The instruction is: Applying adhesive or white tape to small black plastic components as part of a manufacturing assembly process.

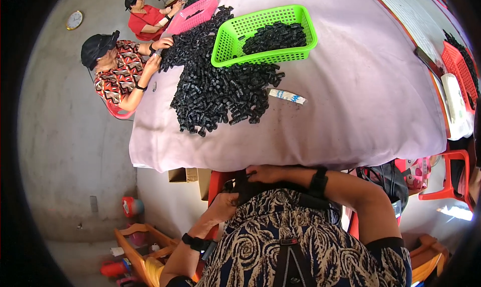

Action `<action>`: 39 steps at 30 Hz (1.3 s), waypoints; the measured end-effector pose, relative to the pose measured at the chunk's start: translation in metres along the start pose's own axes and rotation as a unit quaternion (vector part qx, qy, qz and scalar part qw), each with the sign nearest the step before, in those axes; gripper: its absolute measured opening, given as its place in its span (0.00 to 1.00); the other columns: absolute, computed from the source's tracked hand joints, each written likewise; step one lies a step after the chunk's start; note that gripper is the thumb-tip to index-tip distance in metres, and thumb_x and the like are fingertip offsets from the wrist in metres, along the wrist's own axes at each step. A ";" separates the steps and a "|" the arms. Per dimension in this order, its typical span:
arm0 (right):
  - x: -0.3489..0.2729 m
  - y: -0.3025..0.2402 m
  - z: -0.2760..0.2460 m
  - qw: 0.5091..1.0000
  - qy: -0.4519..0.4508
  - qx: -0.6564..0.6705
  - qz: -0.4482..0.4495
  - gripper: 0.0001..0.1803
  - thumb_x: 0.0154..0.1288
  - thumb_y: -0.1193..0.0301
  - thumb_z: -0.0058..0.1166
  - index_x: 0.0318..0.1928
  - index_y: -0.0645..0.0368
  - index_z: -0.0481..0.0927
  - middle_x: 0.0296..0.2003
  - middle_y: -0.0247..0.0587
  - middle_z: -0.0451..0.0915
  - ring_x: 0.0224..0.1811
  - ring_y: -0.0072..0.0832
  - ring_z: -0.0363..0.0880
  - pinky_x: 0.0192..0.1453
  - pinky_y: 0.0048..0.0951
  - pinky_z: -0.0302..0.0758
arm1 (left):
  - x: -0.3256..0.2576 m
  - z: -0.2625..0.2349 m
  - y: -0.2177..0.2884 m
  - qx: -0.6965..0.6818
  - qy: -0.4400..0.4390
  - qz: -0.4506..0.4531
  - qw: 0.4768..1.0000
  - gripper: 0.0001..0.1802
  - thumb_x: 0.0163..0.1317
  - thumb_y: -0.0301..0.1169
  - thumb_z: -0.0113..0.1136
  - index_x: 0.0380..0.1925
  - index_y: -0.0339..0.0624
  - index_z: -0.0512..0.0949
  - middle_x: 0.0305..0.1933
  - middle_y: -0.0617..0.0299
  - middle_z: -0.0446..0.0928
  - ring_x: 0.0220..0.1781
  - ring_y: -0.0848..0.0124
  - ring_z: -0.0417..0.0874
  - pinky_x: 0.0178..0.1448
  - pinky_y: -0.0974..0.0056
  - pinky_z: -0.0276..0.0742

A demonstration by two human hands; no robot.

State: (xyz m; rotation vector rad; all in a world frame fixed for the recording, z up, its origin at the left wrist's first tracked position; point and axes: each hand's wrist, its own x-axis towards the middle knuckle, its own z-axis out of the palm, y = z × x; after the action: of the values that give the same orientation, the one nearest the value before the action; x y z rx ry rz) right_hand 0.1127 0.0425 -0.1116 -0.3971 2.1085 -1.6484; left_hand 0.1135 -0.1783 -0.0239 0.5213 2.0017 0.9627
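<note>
Left fingers (pixel 233 199): closed on black cloth (pixel 246 189)
Right fingers (pixel 254 173): gripping its far end
Cloth: likely light, soft; best pinched by edges
Black parts (pixel 215 94): beyond fingers, on bench (pixel 355 111)

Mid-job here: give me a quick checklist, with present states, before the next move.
1. Both hands in view: ok; left hand and right hand are at a dark item before the tablecloth's near edge.
2. Firm grip on it: cannot tell; dark and shadowed.
3. Hands at the pile of small black parts: not ok; both away.
4. Green basket upright: ok, partly filled.
5. Nearest co-worker's hands apart from ours: ok.
</note>
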 end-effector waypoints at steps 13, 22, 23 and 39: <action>0.004 0.014 -0.006 0.999 -0.023 0.034 -0.005 0.15 0.56 0.64 0.55 0.39 0.61 0.74 0.34 0.40 0.76 0.38 0.24 0.70 0.44 0.28 0.68 | -0.008 -0.020 0.049 0.286 -0.016 0.055 0.957 0.06 0.49 0.20 0.50 0.29 0.36 0.72 0.20 0.52 0.71 0.21 0.66 0.72 0.27 0.62 0.67; 0.005 0.022 -0.009 0.999 -0.039 -0.001 0.009 0.21 0.54 0.64 0.56 0.45 0.66 0.72 0.38 0.47 0.77 0.40 0.31 0.73 0.45 0.28 0.69 | -0.023 -0.033 0.074 0.210 -0.060 -0.147 0.965 0.20 0.56 0.29 0.50 0.51 0.44 0.74 0.26 0.53 0.77 0.24 0.67 0.76 0.33 0.63 0.73; 0.002 0.009 -0.011 0.999 -0.044 -0.001 0.009 0.21 0.54 0.64 0.56 0.45 0.66 0.72 0.38 0.47 0.77 0.40 0.31 0.73 0.45 0.28 0.69 | -0.024 -0.037 0.075 0.207 -0.059 -0.149 0.965 0.20 0.56 0.29 0.50 0.51 0.44 0.74 0.26 0.53 0.77 0.24 0.67 0.76 0.33 0.63 0.73; -0.039 -0.118 -0.045 0.980 0.055 -0.118 -0.148 0.18 0.53 0.75 0.50 0.46 0.67 0.69 0.36 0.55 0.78 0.42 0.48 0.77 0.47 0.40 0.72 | 0.002 -0.063 0.110 -0.393 0.193 -0.027 0.898 0.13 0.55 0.28 0.45 0.37 0.31 0.71 0.18 0.65 0.65 0.14 0.79 0.59 0.20 0.69 0.65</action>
State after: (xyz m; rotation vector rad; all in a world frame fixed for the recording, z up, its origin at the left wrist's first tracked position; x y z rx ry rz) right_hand 0.1190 0.0691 0.0175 -0.7428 2.4347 -1.6079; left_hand 0.0621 -0.1366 0.0837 -0.1915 1.7188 1.8131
